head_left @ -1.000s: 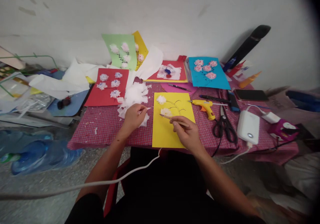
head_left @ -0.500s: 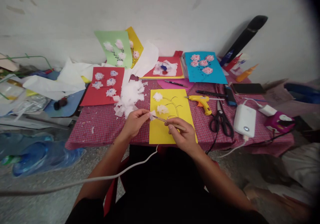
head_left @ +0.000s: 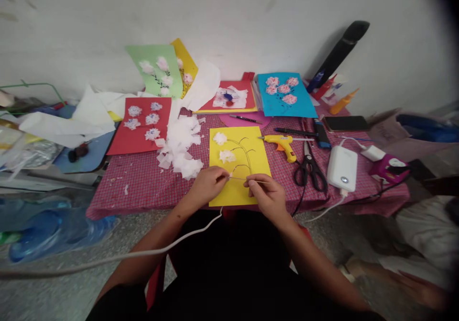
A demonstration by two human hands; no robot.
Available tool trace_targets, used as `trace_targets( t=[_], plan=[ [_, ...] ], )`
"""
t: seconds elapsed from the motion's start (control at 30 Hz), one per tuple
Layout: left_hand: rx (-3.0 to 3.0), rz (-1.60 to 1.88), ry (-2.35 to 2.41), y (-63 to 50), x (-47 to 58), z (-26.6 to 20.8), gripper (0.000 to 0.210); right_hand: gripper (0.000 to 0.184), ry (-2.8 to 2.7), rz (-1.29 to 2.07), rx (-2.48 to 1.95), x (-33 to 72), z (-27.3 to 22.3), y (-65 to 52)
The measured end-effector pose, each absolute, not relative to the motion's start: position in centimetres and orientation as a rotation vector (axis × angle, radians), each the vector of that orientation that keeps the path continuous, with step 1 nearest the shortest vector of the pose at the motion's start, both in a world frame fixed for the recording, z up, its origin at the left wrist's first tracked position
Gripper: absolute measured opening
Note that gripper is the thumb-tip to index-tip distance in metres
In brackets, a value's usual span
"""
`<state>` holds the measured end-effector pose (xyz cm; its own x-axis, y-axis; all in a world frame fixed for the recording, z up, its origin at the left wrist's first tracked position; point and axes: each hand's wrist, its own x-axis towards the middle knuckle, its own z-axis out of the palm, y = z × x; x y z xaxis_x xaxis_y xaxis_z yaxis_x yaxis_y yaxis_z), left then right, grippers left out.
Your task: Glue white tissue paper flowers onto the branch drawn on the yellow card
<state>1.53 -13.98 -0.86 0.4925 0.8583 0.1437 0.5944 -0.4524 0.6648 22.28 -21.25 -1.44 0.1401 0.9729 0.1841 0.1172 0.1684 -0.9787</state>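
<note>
A yellow sheet [head_left: 229,194] with a pencil-drawn branch lies before me, bearing two crumpled white tissue flowers [head_left: 226,156] at its upper left. My right hand [head_left: 268,194] pinches a thin wooden stick [head_left: 241,179], held level above the lower part of the sheet. At the stick's left end, my left hand [head_left: 211,185] has its fingers closed on a small piece of white tissue paper [head_left: 231,173], mostly hidden by them. Beside the sheet, to the left, is a heap of torn white tissue paper [head_left: 182,141].
On the right lie a yellow glue gun [head_left: 283,145], black scissors [head_left: 311,172] and a white power bank [head_left: 343,169]. Finished flower cards, red [head_left: 118,137], green [head_left: 138,60] and blue [head_left: 267,103], stand behind. A white cable [head_left: 158,250] crosses over my lap.
My left hand has moved right, over the yellow sheet, with the tissue piece now bunched at the stick's tip. The stick has turned nearly level. The whole view has shifted slightly.
</note>
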Motion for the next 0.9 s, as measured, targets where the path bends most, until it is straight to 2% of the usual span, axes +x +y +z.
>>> trace_targets(
  t=[0.27,0.57,0.9],
  plan=[
    [2.552,0.641,1.333,-10.5,2.4,-1.6,0.015,0.015,-1.76,0.471,-1.286,21.7,0.7,-16.5],
    [2.532,0.632,1.328,-9.6,2.4,-2.2,0.015,0.017,-1.811,0.406,-1.363,21.5,0.0,-15.3],
    [2.417,0.66,1.373,-10.0,1.8,-2.5,0.031,0.017,-1.801,0.425,-1.38,21.2,0.2,-15.0]
  ],
)
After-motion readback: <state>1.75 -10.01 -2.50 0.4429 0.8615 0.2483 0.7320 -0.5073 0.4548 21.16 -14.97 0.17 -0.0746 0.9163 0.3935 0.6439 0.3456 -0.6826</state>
